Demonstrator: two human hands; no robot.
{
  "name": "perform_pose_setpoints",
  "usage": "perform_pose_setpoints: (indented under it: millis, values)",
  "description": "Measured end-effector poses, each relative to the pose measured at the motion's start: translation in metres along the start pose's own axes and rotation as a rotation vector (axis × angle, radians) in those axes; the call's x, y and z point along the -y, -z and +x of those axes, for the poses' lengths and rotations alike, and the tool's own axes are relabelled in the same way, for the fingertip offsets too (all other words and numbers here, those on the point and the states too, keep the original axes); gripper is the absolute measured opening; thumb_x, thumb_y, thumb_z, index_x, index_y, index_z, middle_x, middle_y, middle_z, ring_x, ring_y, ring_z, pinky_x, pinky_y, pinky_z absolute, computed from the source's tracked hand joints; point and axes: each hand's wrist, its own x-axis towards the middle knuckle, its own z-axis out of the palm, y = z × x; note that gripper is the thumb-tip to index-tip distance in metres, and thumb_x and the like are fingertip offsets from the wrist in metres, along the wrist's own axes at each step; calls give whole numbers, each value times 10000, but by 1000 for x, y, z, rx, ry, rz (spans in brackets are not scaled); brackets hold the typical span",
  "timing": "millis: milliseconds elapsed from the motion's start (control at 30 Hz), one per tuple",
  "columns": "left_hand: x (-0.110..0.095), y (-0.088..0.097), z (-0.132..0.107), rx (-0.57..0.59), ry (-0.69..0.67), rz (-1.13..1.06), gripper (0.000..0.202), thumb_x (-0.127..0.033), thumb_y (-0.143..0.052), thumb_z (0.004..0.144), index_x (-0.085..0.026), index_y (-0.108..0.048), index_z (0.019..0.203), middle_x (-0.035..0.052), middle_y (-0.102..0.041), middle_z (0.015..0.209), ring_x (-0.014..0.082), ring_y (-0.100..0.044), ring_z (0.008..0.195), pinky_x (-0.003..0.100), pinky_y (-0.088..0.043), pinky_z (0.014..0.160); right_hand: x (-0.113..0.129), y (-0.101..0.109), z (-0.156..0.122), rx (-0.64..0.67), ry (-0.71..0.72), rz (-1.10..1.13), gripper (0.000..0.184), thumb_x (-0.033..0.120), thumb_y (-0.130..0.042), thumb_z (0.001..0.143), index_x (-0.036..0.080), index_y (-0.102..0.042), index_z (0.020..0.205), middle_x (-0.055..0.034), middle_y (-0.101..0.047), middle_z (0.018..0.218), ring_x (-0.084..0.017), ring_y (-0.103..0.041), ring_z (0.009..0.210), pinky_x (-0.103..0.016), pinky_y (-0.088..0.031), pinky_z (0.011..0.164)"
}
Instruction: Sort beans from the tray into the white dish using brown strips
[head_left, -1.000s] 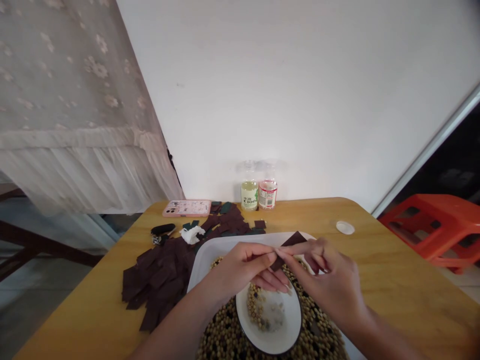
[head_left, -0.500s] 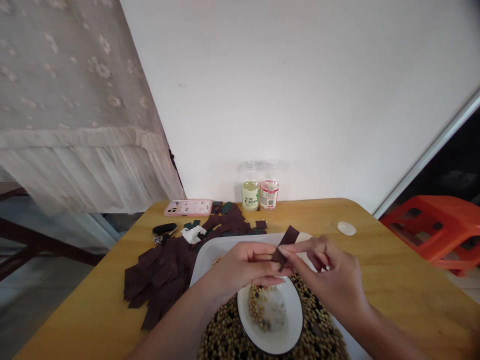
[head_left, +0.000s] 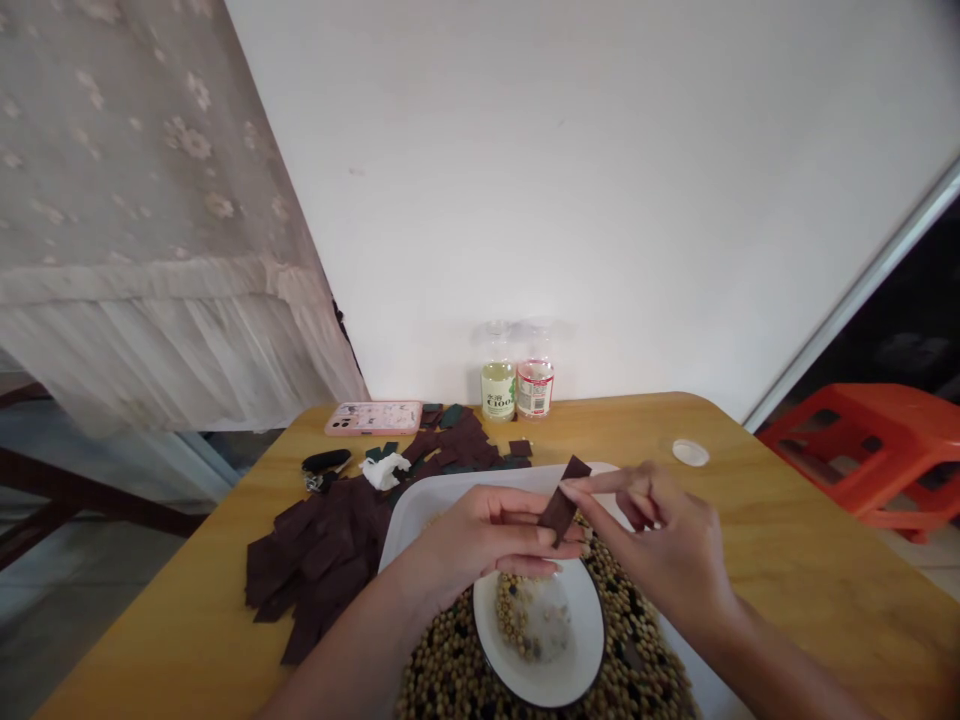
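Observation:
My left hand (head_left: 480,535) and my right hand (head_left: 660,545) meet over a white tray (head_left: 420,500) and both pinch a small dark brown packet (head_left: 564,500), held nearly upright. The left fingers grip its lower end and the right index finger and thumb press its upper part. Below the hands a white bowl (head_left: 541,640) with a few beans in it sits on a heap of tan and dark beans (head_left: 450,670) that fills the tray.
A pile of dark brown packets (head_left: 330,540) lies left of the tray on the yellow wooden table (head_left: 810,560). Behind are a pink phone (head_left: 373,417), a black key fob (head_left: 325,462), crumpled tissue (head_left: 382,468), two small bottles (head_left: 516,385) and a white cap (head_left: 690,452). An orange stool (head_left: 877,445) stands right.
The packet has turned from lying slanted between the fingers to standing more upright. My right hand has shifted slightly right and its index finger now rests on the packet's upper part.

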Motion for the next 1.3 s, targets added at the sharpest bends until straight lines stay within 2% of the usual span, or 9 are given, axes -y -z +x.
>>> perform_pose_setpoints:
  millis: [67,233,400,633,800,900,967,1133,1300]
  values:
    - [-1,0,-1,7,7,17,300,-259,-684,696,-179,-666,984,65,-689,983,192,-620,975,231,-493,773,0,0,1,-24,-38,-19,356,222,-619,758,226,-309,583,25,-626,556,-72,-467,391,-208,-337,372]
    - [0,0,-1,-15,7,41,275,-263,-690,684,-182,-679,947,68,-695,961,205,-621,973,271,-489,803,0,0,0,45,53,27,310,184,-605,763,221,-351,589,24,-625,574,-77,-508,438,-201,-365,392]
    - [0,0,0,-4,2,21,280,-253,-694,677,-177,-677,945,71,-691,958,211,-625,962,287,-486,812,-2,0,1,-25,-14,-27,262,216,-619,762,212,-407,609,22,-617,573,-68,-468,403,-205,-357,389]
    - [3,-1,3,-163,-43,-154,244,-183,-732,594,-157,-686,832,30,-694,821,176,-665,783,305,-519,755,6,-2,-3,47,78,-16,105,182,-605,769,205,-522,709,55,-540,501,-67,-456,397,-198,-315,363]
    - [1,-2,2,-171,-52,-138,192,-185,-708,630,-152,-682,818,31,-700,782,177,-670,774,286,-524,730,3,-1,1,49,61,38,285,158,-608,764,216,-380,602,33,-623,592,-72,-527,469,-195,-376,418]
    - [0,-2,2,-167,-47,-118,199,-206,-672,681,-144,-675,869,63,-707,839,190,-665,837,267,-520,733,-1,-1,3,3,44,12,376,164,-607,770,221,-290,575,25,-651,633,-73,-507,446,-212,-357,410]
    - [1,-1,2,-166,-50,-117,194,-207,-663,690,-139,-671,872,76,-706,864,197,-662,855,269,-520,735,-1,0,3,-3,54,-9,364,163,-602,774,224,-300,580,26,-649,629,-72,-484,420,-221,-340,397]
    - [3,1,4,-198,-67,-167,179,-194,-702,641,-137,-662,806,60,-707,814,205,-677,775,309,-530,728,1,1,2,81,166,-37,203,154,-590,782,222,-441,663,36,-608,571,-78,-502,436,-214,-354,396]
    - [2,0,4,-184,-40,-183,181,-176,-684,660,-130,-668,834,74,-715,799,192,-678,784,260,-532,689,-1,1,2,14,108,-25,345,141,-607,766,222,-325,585,33,-638,610,-72,-511,444,-213,-355,407]
